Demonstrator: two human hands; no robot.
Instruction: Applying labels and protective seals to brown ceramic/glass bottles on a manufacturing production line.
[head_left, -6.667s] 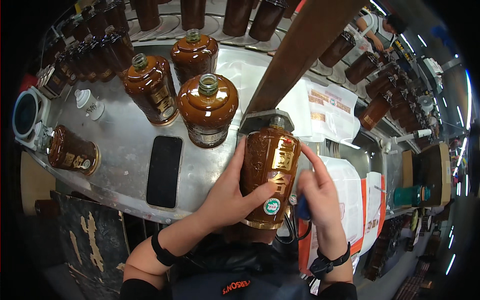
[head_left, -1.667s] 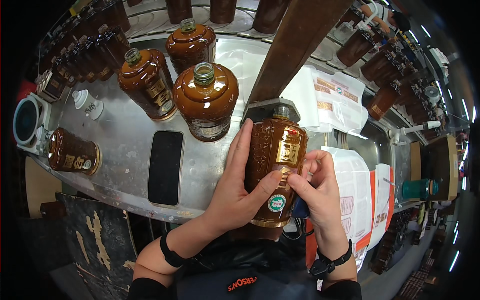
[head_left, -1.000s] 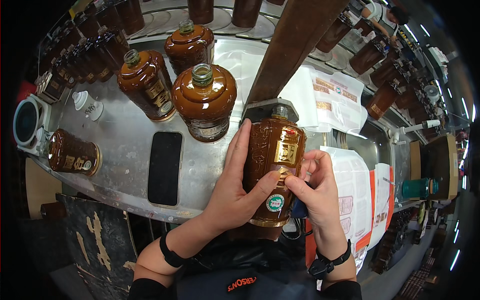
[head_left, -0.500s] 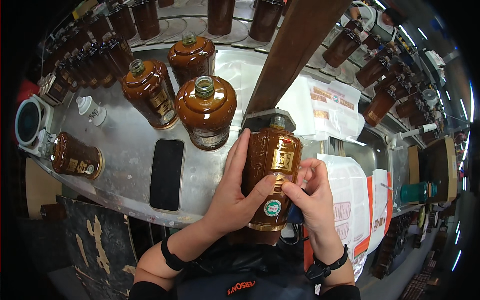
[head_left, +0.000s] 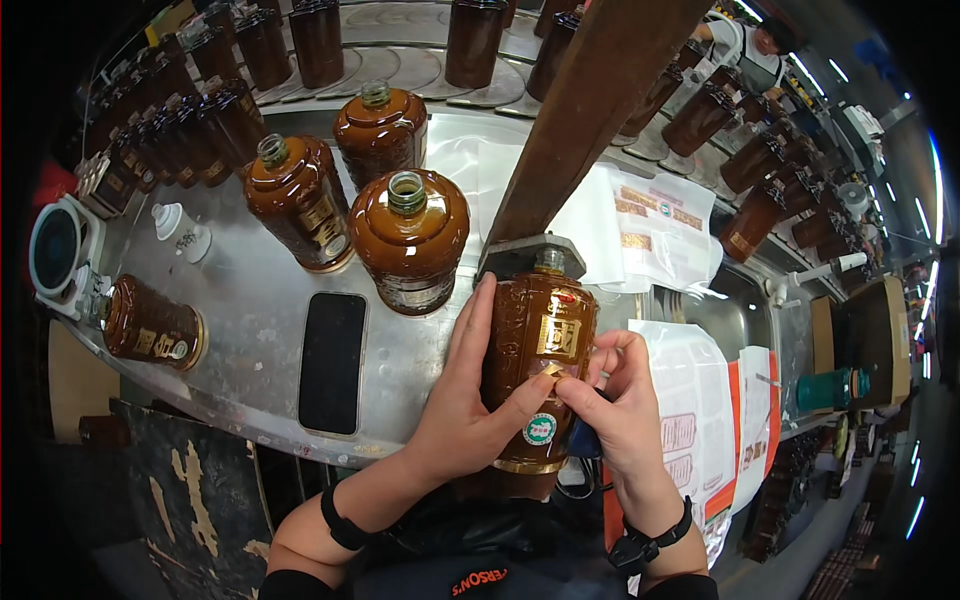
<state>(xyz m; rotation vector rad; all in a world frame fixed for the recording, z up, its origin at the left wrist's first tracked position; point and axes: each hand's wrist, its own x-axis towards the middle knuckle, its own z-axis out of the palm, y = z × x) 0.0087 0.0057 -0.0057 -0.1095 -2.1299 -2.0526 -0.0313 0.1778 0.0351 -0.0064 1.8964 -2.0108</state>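
Note:
A brown glass bottle (head_left: 512, 335) with gold decoration and a round green-and-white sticker (head_left: 540, 429) leans neck-away between my hands. My left hand (head_left: 455, 405) is wrapped along its left side, with the thumb pressed on the front. At that thumb tip, a small gold sticker (head_left: 556, 372) lies below the square gold label (head_left: 560, 337). My right hand (head_left: 625, 400) comes from the right, and its thumb and fingertips pinch at the gold sticker's edge. What its curled fingers cover is partly hidden. The bottle's neck is beside a dark metal plate (head_left: 528, 253) at the post's foot.
Three open brown bottles (head_left: 410, 235) stand left of the wooden post (head_left: 600, 110); another lies by a round-faced scale (head_left: 58, 245). A phone (head_left: 333, 362) is on the metal table (head_left: 250, 300). Printed sticker sheets (head_left: 690, 400) lie right. Beyond, bottles ride a conveyor (head_left: 400, 70) near a person (head_left: 755, 50).
The view has tilted slightly, so the table things sit lower. Bottles on the conveyor have shifted right. Both hands keep their hold, with my right thumb still at the gold sticker.

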